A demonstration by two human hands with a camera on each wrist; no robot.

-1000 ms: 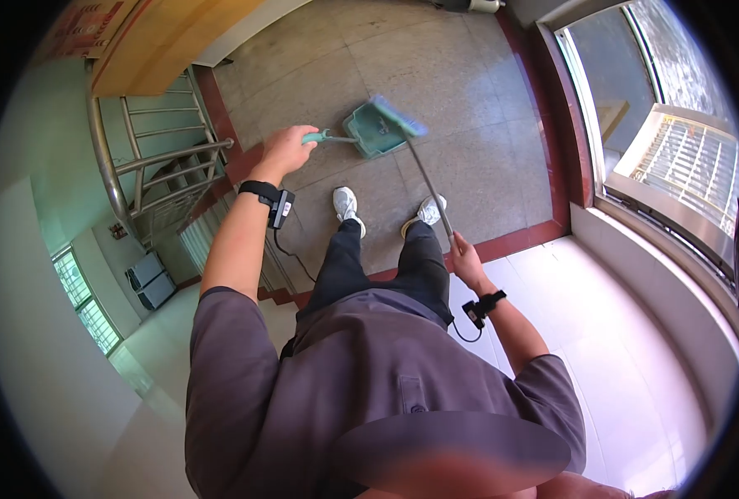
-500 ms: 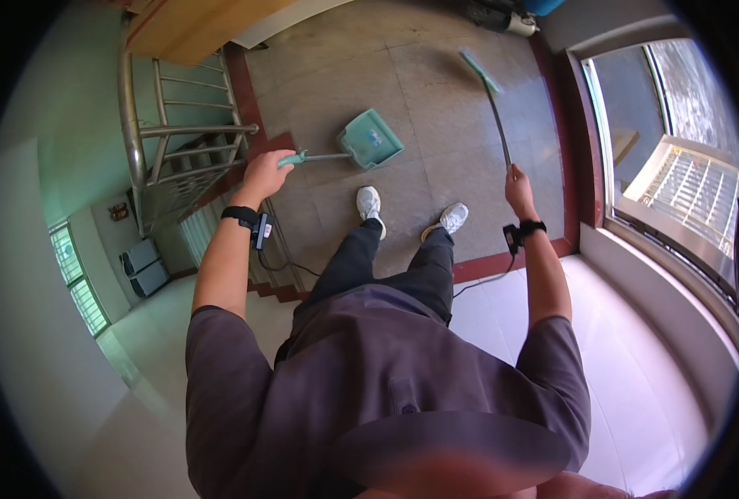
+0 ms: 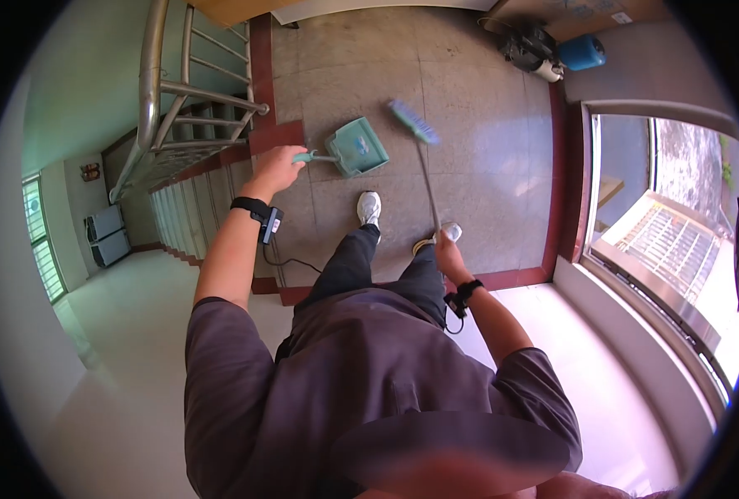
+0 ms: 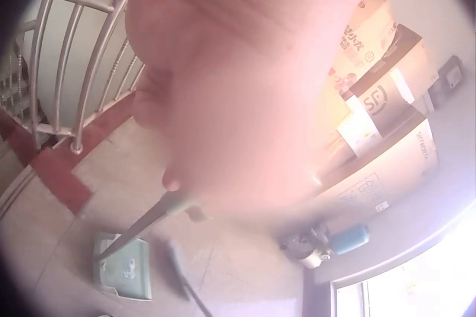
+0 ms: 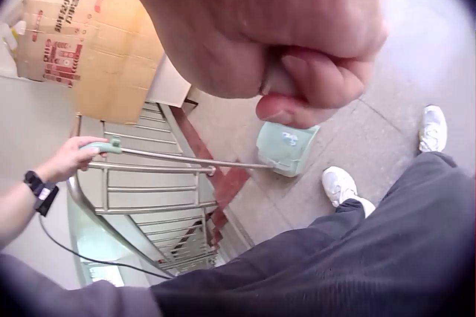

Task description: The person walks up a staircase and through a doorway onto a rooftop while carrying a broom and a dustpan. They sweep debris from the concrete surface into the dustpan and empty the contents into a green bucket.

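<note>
My left hand (image 3: 280, 169) grasps the dustpan (image 3: 358, 147) handle, pan on the floor just beyond my fingers. My right hand (image 3: 448, 254) clenches the broom (image 3: 413, 123) shaft (bristles beside the pan).

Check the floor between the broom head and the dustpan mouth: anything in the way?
Nothing visible. In the head view the broom head sits just right of the dustpan, with only bare floor tile between them. The left hand holds the dustpan handle, the right hand the broom stick. The shoes are nearer the person, clear of that gap.
</note>
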